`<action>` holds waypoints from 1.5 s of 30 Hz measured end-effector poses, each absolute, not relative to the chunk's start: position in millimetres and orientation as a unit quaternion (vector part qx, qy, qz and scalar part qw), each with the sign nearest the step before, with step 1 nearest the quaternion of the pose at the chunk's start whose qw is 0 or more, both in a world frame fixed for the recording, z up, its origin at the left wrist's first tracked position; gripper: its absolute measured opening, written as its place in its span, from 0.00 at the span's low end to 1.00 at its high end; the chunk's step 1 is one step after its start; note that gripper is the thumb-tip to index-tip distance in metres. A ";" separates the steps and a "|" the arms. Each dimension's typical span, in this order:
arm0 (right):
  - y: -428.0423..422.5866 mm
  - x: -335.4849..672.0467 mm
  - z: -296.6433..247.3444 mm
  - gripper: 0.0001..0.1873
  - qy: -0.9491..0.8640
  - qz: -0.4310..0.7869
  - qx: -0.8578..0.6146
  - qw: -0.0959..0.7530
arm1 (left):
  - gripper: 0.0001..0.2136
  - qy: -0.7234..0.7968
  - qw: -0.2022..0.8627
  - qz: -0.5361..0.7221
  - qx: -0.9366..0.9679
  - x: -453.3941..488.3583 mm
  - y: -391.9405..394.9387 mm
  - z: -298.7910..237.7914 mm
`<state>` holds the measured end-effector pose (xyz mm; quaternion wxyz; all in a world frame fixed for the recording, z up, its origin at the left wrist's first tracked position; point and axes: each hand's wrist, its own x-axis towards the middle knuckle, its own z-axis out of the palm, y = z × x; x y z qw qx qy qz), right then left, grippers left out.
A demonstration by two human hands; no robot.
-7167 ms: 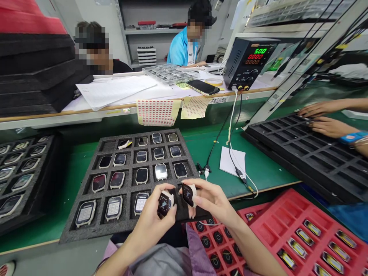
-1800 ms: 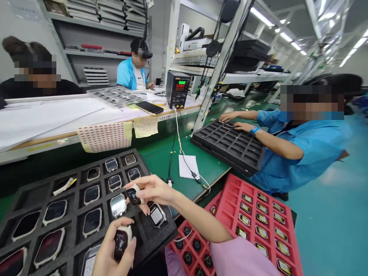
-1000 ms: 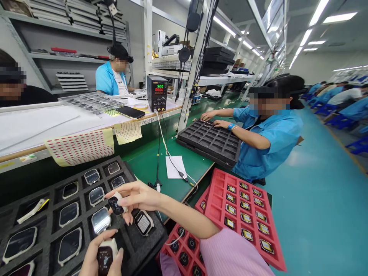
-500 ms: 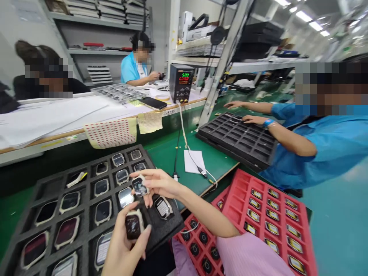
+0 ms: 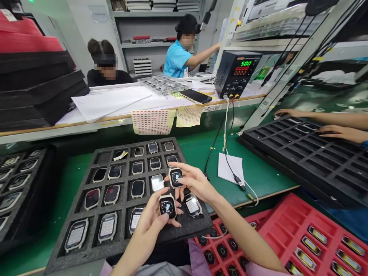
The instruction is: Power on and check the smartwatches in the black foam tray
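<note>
My left hand [image 5: 153, 218] is closed around a smartwatch case [image 5: 167, 207] with a lit screen, its thumb at the lower part of the glass. Just above and to the right, my right hand [image 5: 195, 182] grips a second smartwatch case [image 5: 176, 178], also lit with a dial, thumb on the screen. Both are strapless with pale frames. Beneath them lies a dark foam tray [image 5: 122, 205] of similar watches in square pockets. Some show a lit keypad-like screen, such as the watch [image 5: 193, 205] right of my hands; others are dark.
Another foam tray [image 5: 27, 199] of watches sits at left, below stacked black trays [image 5: 31, 84]. Red trays [image 5: 283, 218] with small parts stand at lower right. A power supply [image 5: 237, 74] and phone [image 5: 196, 96] rest on the shelf. A co-worker's hands [image 5: 342, 132] touch a black tray at right.
The view has swung left, bringing in the left tray and stacked trays. Both held watches now face me with lit dials. Two front-left tray watches now show bright screens.
</note>
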<state>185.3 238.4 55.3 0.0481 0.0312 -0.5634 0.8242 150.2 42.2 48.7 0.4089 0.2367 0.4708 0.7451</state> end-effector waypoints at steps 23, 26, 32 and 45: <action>239.7 183.4 61.6 0.36 -0.710 0.701 -0.004 0.065 | 0.20 0.514 0.385 0.729 0.236 154.8 48.8 47.2; 253.1 186.8 71.9 0.29 -0.865 0.496 0.019 0.069 | 0.20 0.511 0.389 0.731 0.231 155.3 48.3 48.8; 268.6 184.8 94.2 0.24 -0.967 0.220 0.115 0.052 | 0.20 0.514 0.413 0.716 0.229 155.0 49.7 56.0; 194.5 131.5 78.3 0.11 -0.979 0.200 0.004 0.035 | 0.19 0.690 0.327 0.576 0.292 84.8 -8.7 106.8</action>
